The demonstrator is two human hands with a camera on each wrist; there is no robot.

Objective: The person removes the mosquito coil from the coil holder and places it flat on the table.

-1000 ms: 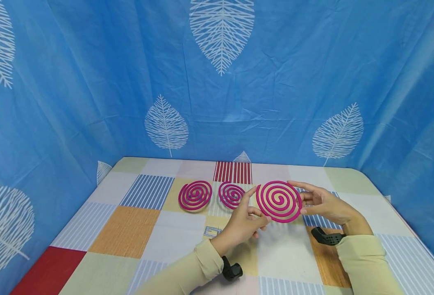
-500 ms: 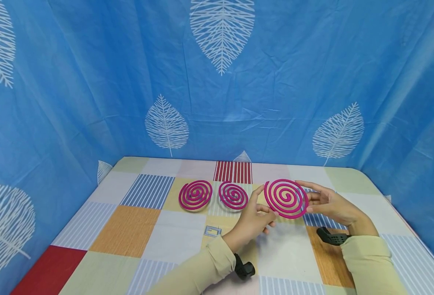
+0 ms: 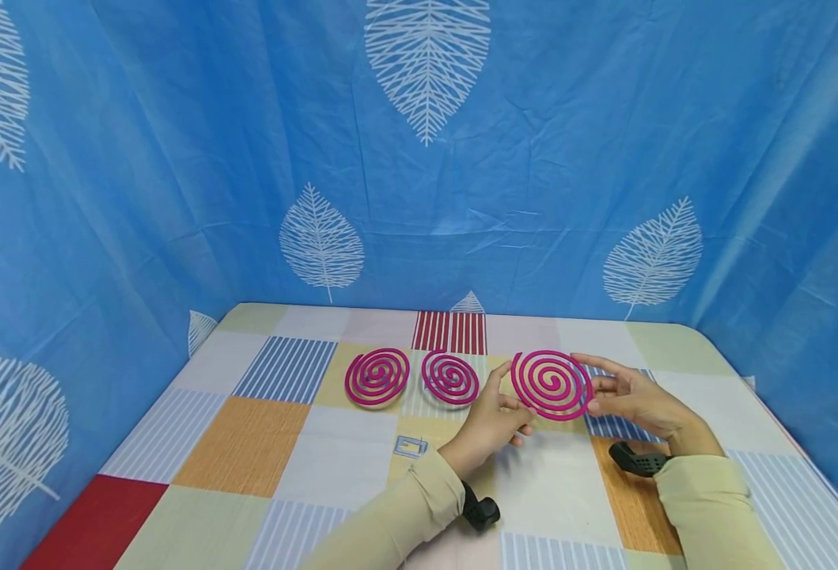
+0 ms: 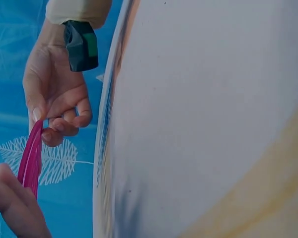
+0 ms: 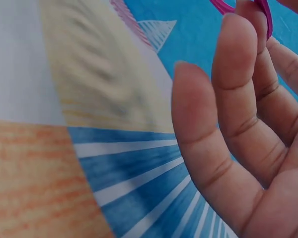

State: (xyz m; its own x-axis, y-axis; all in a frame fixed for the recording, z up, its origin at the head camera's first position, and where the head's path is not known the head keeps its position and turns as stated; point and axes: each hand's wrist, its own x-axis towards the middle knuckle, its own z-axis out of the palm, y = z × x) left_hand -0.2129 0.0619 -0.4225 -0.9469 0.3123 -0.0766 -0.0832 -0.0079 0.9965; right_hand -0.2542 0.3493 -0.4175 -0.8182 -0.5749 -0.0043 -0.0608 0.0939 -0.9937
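Between my two hands, above the table, I hold a magenta mosquito coil point(image 3: 551, 385) by its edges. Its flat spiral faces the head camera, and the left wrist view has the coil point(image 4: 31, 158) nearly edge-on. My left hand point(image 3: 488, 427) pinches the left rim between thumb and forefinger. On the opposite rim, my right hand point(image 3: 639, 402) grips with thumb and fingers; its other fingers are loosely bent. Only a bit of the coil point(image 5: 268, 20) shows at the top of the right wrist view, past the right hand's fingers point(image 5: 233, 64).
Left of my hands are a second magenta coil point(image 3: 450, 378) and a third point(image 3: 377, 378). Both appear raised over pale round things whose kind I cannot tell. A patchwork cloth point(image 3: 240, 443) covers the table. Blue leaf-print curtain point(image 3: 532, 198) encloses the back and sides.
Both hands have shifted a little right with the held coil, uncovering more of the middle coil. Over the last half second they stay almost still. The other coils have not moved.
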